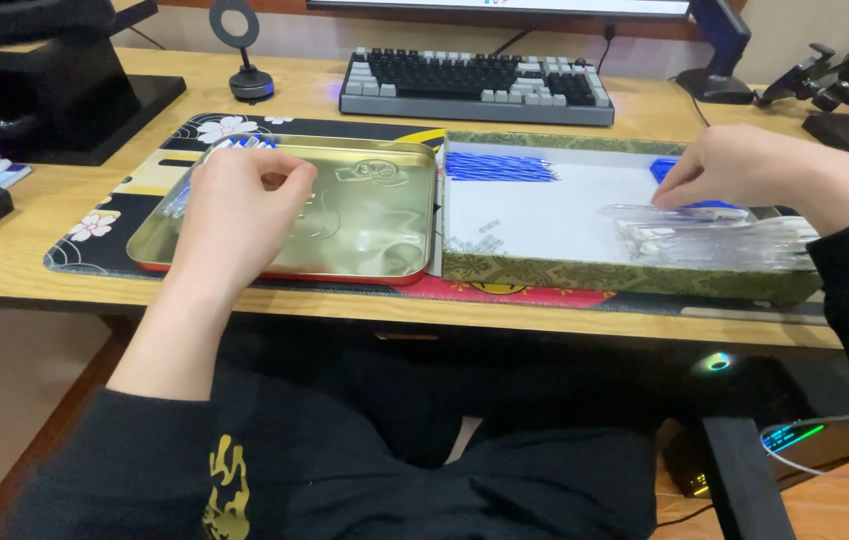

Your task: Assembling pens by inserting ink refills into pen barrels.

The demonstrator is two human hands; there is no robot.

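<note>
Blue pieces being sorted between a tin and a box

The left hand (244,205) is curled loosely over the gold tin tray (364,235), its grip hidden; the right hand (734,168) pinches a blue piece (666,168) in the white-lined box (544,272) — one blue row (499,166) is laid, clear sleeves (704,238) remain.

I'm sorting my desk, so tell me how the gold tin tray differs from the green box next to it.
The gold tin tray is shiny metal with rounded corners; the green box has patterned fabric walls, square corners and a white floor. The box holds a row of blue sticks and clear plastic pieces; the tray's middle is bare. The left hand is over the tray, the right hand over the box. Both are shallow and open.
</note>
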